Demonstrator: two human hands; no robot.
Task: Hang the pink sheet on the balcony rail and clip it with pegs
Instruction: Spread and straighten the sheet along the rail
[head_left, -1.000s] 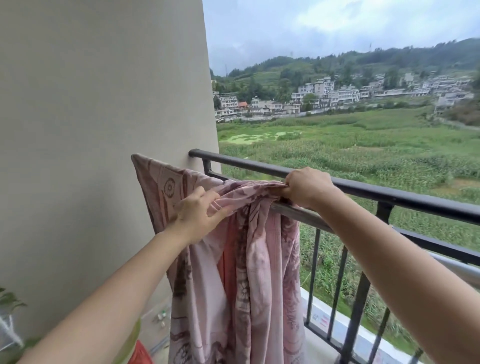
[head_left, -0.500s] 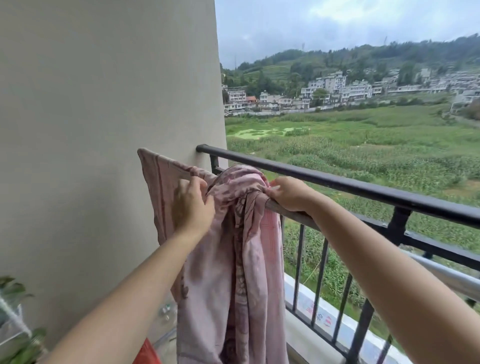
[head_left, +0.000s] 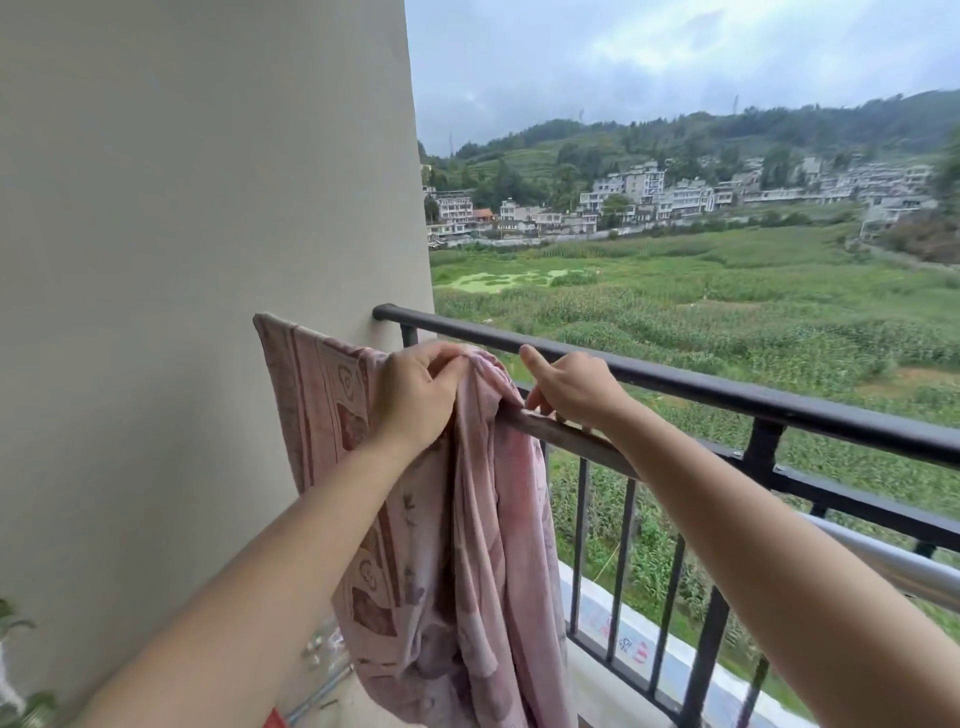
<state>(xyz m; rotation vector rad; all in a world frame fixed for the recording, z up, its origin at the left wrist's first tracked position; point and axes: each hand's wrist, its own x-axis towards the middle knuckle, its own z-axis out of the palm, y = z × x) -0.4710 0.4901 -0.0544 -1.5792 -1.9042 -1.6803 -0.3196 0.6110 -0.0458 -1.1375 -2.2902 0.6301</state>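
Pink sheet (head_left: 467, 545) draped over the inner pole (head_left: 571, 439), centre-left of frame
Left hand (head_left: 415, 395) grips its bunched top; right hand (head_left: 576, 387) rests loose-fingered on the pole just beside, index finger raised; black balcony rail (head_left: 727, 387) behind.

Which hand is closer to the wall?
Left. The left hand grips the bunched sheet right beside the wall; the right hand rests on the pole, farther away.
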